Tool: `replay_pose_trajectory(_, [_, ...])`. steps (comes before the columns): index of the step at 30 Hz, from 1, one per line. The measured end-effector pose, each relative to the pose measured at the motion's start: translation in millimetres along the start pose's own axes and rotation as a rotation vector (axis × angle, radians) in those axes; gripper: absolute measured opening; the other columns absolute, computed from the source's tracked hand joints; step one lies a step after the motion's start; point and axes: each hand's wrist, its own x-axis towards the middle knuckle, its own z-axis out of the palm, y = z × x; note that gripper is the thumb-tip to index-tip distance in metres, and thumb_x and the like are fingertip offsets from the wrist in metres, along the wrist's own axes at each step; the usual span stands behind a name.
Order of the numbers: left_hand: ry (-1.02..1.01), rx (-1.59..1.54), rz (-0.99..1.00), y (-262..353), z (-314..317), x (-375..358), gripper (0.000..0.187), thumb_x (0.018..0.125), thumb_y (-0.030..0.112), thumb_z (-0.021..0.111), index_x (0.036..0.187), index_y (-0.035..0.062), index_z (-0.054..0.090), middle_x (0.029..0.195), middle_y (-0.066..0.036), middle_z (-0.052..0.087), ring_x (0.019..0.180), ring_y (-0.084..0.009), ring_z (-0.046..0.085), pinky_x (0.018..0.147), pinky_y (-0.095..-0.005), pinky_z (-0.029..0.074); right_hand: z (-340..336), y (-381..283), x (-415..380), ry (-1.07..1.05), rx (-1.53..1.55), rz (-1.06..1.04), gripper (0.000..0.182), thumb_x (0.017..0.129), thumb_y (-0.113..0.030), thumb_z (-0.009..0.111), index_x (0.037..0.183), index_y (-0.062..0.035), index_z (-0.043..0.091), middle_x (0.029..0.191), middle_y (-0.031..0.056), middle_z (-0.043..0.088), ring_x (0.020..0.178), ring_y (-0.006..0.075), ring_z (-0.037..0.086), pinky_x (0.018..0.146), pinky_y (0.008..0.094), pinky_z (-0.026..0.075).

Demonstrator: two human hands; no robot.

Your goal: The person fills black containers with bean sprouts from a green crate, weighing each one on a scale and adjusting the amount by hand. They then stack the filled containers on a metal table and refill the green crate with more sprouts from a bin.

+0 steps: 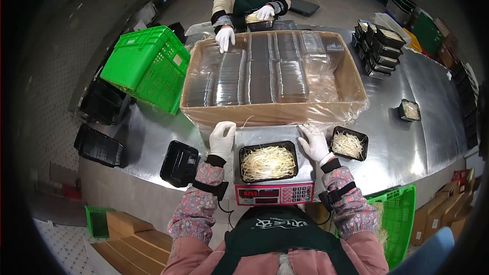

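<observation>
Flanking a loaded tray, both hands are risking a knock

The sprouts (268, 162) are lying heaped in a black tray (270, 179) on the scale (277, 135), and strands are reaching its rim, so a bump could be spilling some. The gloved left hand (222, 140) is curling loosely, half open, by the platform's left edge; the right hand (315, 145) is spreading its fingers at the other edge. Neither is visibly gripping anything. Any pressure on the platform could be skewing the reading; whether they are touching it, one cannot tell. A cable (222, 209) is dangling below the left cuff and could be snagging.

A spare tray (179, 164) is sitting beside the left sleeve, where an elbow could be sweeping it off the table (387, 165). Another filled tray (348, 143) is crowding the right hand. Ahead, a carton (275, 114) of lids is blocking reach towards the co-worker (249, 0); a green crate (132, 66) is leaning at its left.
</observation>
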Motion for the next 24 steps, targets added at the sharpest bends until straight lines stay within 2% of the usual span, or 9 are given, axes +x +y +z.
replay_pose_trajectory(3, [-0.199,0.204,-0.261,-9,7,2,0.028,0.085,0.031,0.069,0.100,0.0077,0.070,0.101,-0.009,0.068,0.095,-0.0271,0.066,0.086,-0.0359,0.051,0,-12,11,-0.048,-0.055,-0.062,0.057,0.089,-0.038,0.058,0.139,-0.0123,0.047,0.139,0.0155,0.048,0.133,0.0380,0.039,0.109,0.0543,0.028])
replay_pose_trajectory(5, [-0.174,0.502,-0.133,-15,23,3,0.038,0.083,0.029,0.073,0.112,0.0055,0.068,0.105,-0.012,0.069,0.103,-0.0254,0.065,0.091,-0.0338,0.049,6,-17,19,-0.058,-0.129,-0.197,0.061,0.086,-0.039,0.061,0.140,-0.0150,0.046,0.144,0.0147,0.044,0.136,0.0373,0.035,0.109,0.0557,0.025])
replay_pose_trajectory(9, [-0.383,0.288,-0.175,-43,43,10,0.028,0.080,0.026,0.074,0.102,0.0072,0.074,0.107,-0.012,0.069,0.103,-0.0243,0.065,0.092,-0.0325,0.049,17,-10,12,-0.116,-0.225,-0.267,0.058,0.086,-0.035,0.061,0.139,-0.0148,0.047,0.145,0.0146,0.042,0.137,0.0376,0.033,0.111,0.0596,0.019])
replay_pose_trajectory(13, [-0.263,0.179,-0.236,-41,43,8,0.018,0.080,0.018,0.074,0.091,0.0047,0.074,0.100,-0.010,0.071,0.095,-0.0213,0.067,0.087,-0.0303,0.051,1,10,-15,-0.019,-0.087,-0.084,0.054,0.087,-0.034,0.063,0.136,-0.0133,0.051,0.145,0.0166,0.042,0.137,0.0385,0.033,0.111,0.0547,0.024])
replay_pose_trajectory(17, [-0.106,0.055,0.005,-13,22,9,0.011,0.080,0.015,0.072,0.088,0.0076,0.073,0.103,-0.008,0.071,0.096,-0.0237,0.067,0.087,-0.0341,0.051,-13,34,-38,0.158,-0.012,0.027,0.051,0.088,-0.029,0.064,0.132,-0.0068,0.054,0.136,0.0201,0.051,0.130,0.0394,0.043,0.108,0.0462,0.033])
replay_pose_trajectory(19, [-0.239,0.038,0.143,34,5,-1,0.009,0.080,0.014,0.072,0.087,0.0073,0.071,0.103,-0.009,0.071,0.101,-0.0260,0.065,0.090,-0.0362,0.051,-23,28,-40,0.215,0.083,0.067,0.049,0.088,-0.026,0.064,0.130,-0.0044,0.055,0.133,0.0203,0.053,0.127,0.0390,0.046,0.107,0.0452,0.035])
replay_pose_trajectory(21, [-0.520,0.111,0.216,66,-5,-21,0.015,0.083,0.012,0.069,0.097,0.0065,0.069,0.107,-0.011,0.069,0.107,-0.0297,0.062,0.094,-0.0372,0.049,-23,23,-39,0.231,0.114,0.060,0.047,0.088,-0.024,0.064,0.130,-0.0034,0.055,0.131,0.0204,0.055,0.125,0.0379,0.048,0.107,0.0440,0.036])
replay_pose_trajectory(23, [-0.568,0.171,0.323,83,-7,-39,0.024,0.086,0.012,0.065,0.109,0.0052,0.065,0.113,-0.013,0.066,0.111,-0.0334,0.059,0.098,-0.0392,0.046,-21,17,-37,0.247,0.180,0.052,0.046,0.088,-0.023,0.064,0.129,-0.0030,0.056,0.129,0.0203,0.056,0.123,0.0374,0.049,0.106,0.0432,0.037])
replay_pose_trajectory(24, [-0.644,0.160,0.288,88,-10,-46,0.037,0.089,0.010,0.060,0.126,0.0034,0.057,0.127,-0.017,0.057,0.120,-0.0359,0.052,0.104,-0.0411,0.041,-23,9,-37,0.273,0.190,0.038,0.044,0.089,-0.021,0.063,0.128,-0.0022,0.056,0.127,0.0204,0.057,0.121,0.0370,0.051,0.106,0.0423,0.038])
